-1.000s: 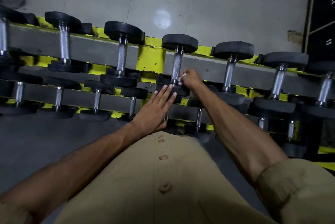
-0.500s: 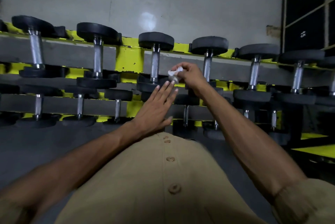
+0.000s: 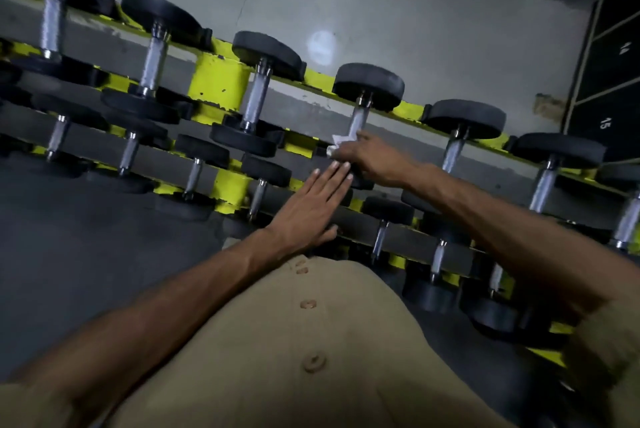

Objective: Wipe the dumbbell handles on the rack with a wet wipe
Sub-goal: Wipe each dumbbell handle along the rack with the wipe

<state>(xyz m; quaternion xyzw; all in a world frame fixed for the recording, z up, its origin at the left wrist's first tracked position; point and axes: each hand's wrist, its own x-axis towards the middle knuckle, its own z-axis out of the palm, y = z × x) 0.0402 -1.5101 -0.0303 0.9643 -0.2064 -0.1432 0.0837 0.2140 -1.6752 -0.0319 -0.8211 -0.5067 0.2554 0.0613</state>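
A yellow and grey rack (image 3: 217,85) holds rows of black dumbbells with steel handles. My right hand (image 3: 372,157) grips a crumpled white wet wipe (image 3: 337,145) against the lower end of one top-row dumbbell handle (image 3: 358,121). My left hand (image 3: 311,206) lies flat with straight fingers on the rack just below, its fingertips close to the right hand. To the left stands another top-row dumbbell (image 3: 258,95), and one more (image 3: 455,147) to the right.
A lower row of smaller dumbbells (image 3: 194,178) runs under the top row. Grey wall (image 3: 381,5) behind the rack; dark numbered lockers (image 3: 609,74) at the far right. Dark floor (image 3: 86,247) at the left. My tan shirt (image 3: 304,341) fills the foreground.
My right hand carried the wipe from the previous handle through the air to the neighbouring handle on the right and closed round it. The view tilted. My left hand stayed flat on the rack.
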